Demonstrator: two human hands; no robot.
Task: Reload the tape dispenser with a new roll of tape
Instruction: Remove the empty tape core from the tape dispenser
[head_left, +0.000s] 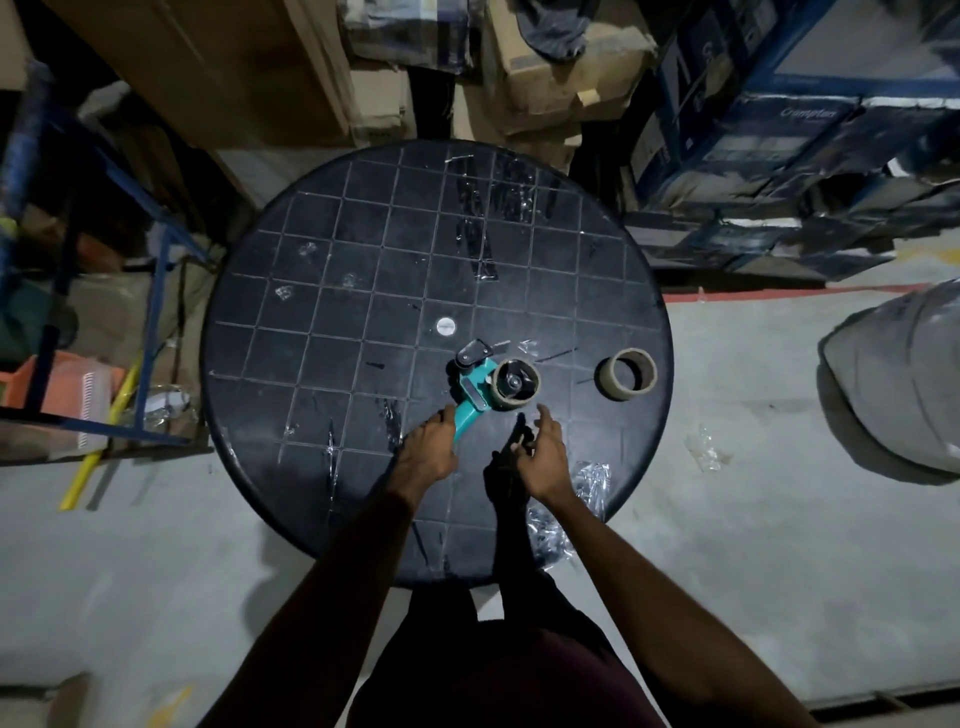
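Note:
A teal tape dispenser (475, 387) lies on the round black table (311, 332), with a brown cardboard core (514, 384) sitting on its spindle. My left hand (428, 447) rests over the dispenser's teal handle, fingers on it. My right hand (543, 452) hovers just below the core, fingers apart, holding nothing. A second roll of tape (629, 374) stands apart on the table to the right, near the edge.
Crumpled clear plastic (589, 483) lies at the table's near right edge. Strips of old tape stick to the tabletop. Cardboard boxes (545, 78) stack behind the table, blue boxes (789, 130) at right, a blue metal rack (156, 291) at left.

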